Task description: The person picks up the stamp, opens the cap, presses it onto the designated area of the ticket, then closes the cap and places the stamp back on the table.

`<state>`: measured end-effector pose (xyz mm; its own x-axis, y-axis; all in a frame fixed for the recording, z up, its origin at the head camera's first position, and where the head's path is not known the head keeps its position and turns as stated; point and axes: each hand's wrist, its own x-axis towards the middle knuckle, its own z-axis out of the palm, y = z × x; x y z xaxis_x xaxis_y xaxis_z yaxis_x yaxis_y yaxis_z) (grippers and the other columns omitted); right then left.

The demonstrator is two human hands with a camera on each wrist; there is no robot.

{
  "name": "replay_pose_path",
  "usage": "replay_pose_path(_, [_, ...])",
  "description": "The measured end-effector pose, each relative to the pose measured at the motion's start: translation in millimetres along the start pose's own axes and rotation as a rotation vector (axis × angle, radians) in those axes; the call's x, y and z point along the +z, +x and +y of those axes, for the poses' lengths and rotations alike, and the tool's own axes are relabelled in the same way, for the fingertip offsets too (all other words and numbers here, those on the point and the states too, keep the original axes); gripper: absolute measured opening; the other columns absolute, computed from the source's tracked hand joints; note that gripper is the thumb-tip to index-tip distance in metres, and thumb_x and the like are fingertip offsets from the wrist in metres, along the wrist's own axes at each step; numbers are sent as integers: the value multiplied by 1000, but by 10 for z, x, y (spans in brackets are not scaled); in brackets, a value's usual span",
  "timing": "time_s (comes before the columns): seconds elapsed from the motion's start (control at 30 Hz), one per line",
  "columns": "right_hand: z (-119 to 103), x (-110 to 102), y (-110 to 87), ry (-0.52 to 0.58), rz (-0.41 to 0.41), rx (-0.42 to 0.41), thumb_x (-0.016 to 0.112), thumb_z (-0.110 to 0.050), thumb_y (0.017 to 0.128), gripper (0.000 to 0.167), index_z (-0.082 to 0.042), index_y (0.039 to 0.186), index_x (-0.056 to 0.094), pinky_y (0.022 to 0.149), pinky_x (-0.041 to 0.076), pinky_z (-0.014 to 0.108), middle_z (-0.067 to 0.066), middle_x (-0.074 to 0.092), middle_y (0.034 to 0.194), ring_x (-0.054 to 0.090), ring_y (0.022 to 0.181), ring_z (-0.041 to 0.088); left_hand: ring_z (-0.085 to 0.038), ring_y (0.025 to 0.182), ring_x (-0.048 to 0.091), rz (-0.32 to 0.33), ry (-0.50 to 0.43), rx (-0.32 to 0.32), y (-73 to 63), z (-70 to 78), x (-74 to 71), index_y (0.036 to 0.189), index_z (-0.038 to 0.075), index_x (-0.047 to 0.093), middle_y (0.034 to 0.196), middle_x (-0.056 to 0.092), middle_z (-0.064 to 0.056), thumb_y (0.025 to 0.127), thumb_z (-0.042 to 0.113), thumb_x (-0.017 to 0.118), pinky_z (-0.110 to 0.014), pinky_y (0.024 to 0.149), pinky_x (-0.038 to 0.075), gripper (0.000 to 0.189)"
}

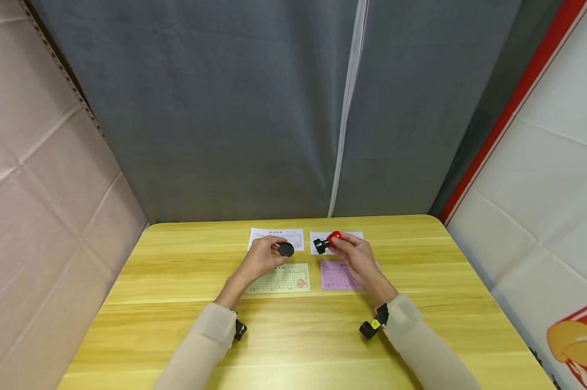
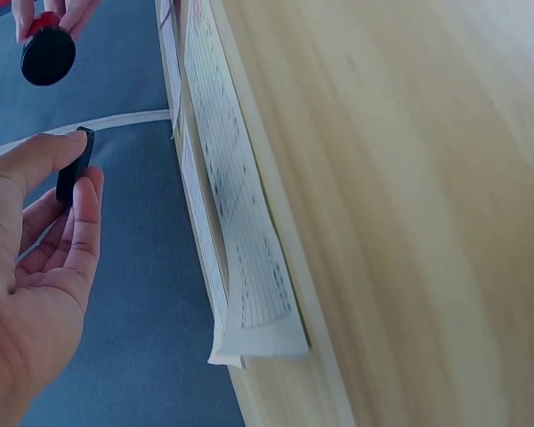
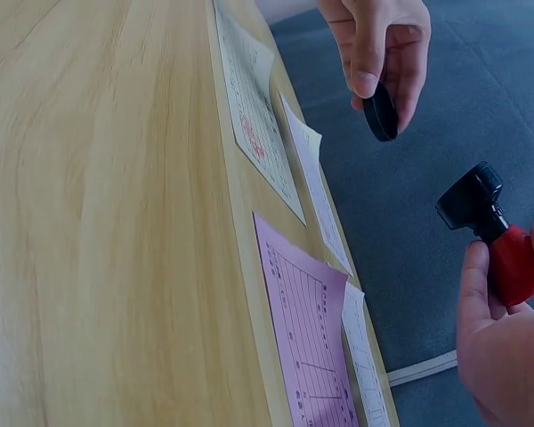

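Note:
My left hand (image 1: 264, 254) pinches a round black stamp cap (image 2: 76, 169) between thumb and fingers. My right hand (image 1: 354, 254) grips the red handle of a stamp (image 3: 512, 258), whose black round head (image 3: 472, 197) points toward the left hand. Cap and stamp are apart, both held above the papers. Below the left hand lies a pale green form (image 1: 284, 280) with a red seal mark, partly covered by that hand. A pink form (image 1: 339, 277) lies under the right hand. Farther back are a white form (image 1: 279, 234) with a red mark and another white form (image 1: 354, 235), overlapped by the stamp.
The forms lie in two rows on a wooden table (image 1: 293, 336), near its back edge. Behind it hangs a grey curtain (image 1: 225, 135) with a white strip (image 1: 344, 119). Light panels stand on both sides. A wrist camera (image 1: 370, 329) is strapped on the right wrist.

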<state>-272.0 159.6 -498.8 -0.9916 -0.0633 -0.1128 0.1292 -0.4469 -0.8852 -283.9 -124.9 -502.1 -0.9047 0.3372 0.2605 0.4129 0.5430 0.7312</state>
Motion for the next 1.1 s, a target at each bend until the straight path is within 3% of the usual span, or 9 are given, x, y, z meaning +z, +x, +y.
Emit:
replay_pose_path(0.47, [44, 108, -18, -13, -15, -1, 60, 8, 103, 46, 19, 146, 46, 102, 58, 34, 11, 67, 119, 76, 97, 15, -23, 90, 76, -25, 7, 27, 47, 89, 139, 121, -3, 75, 115, 75, -18, 81, 0, 90, -25, 78, 64, 43])
replay_pose_path(0.67, [57, 136, -26, -17, -29, -11, 62, 5, 103, 41, 17, 141, 53, 97, 60, 30, 12, 68, 118, 76, 98, 15, -22, 90, 76, -31, 8, 54, 70, 127, 175, 121, -3, 74, 113, 75, -17, 81, 1, 90, -24, 79, 64, 44])
replay_pose_path(1.1, [95, 199, -42, -5, -27, 4, 60, 7, 104, 47, 19, 147, 46, 100, 59, 30, 12, 67, 120, 75, 100, 15, -30, 103, 76, -45, -12, 74, 80, 198, 212, 122, -2, 73, 121, 76, -18, 84, 4, 89, -37, 87, 65, 42])
